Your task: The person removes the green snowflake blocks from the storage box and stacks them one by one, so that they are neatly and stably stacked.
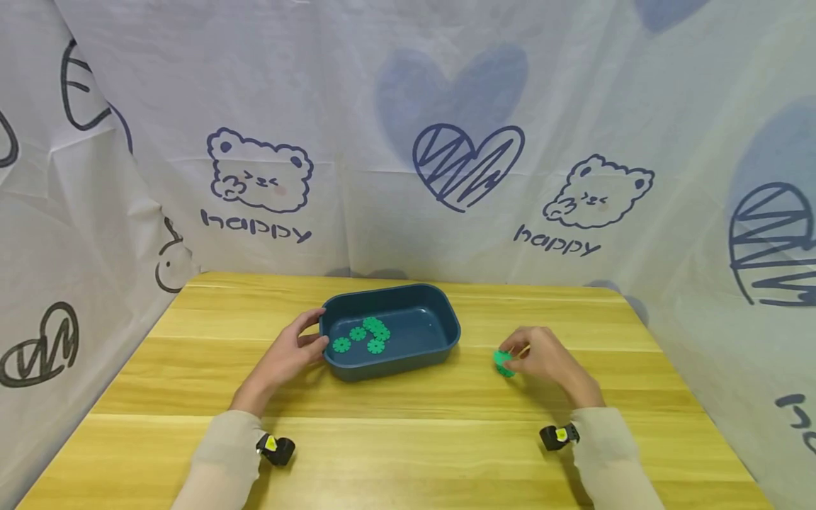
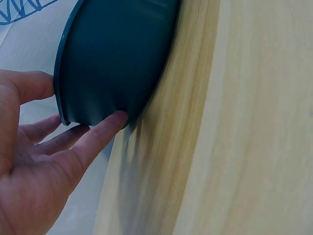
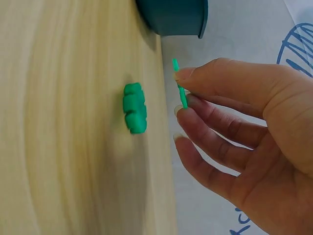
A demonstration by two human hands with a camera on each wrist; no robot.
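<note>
A dark teal rectangular container [image 1: 389, 365] with rounded corners sits on the table, several green notched discs [image 1: 376, 346] lying toward its left side. My left hand [image 1: 299, 349] touches the container's left end, fingers spread against its outer wall and rim. To the right of the container, my right hand [image 1: 542, 356] pinches a thin green disc [image 3: 183, 96] between thumb and fingers, edge-on in the right wrist view. Just beneath it, a thicker green lobed piece [image 3: 135, 108], perhaps stacked discs, stands on the table. In the head view the two green things partly overlap.
The wooden table [image 1: 408, 453] reaches back to a white cloth [image 1: 363, 212] printed with hearts, bears and the word "happy", which also hangs at both sides. A small black device [image 1: 277, 448] is strapped to the left wrist, another [image 1: 557, 437] to the right.
</note>
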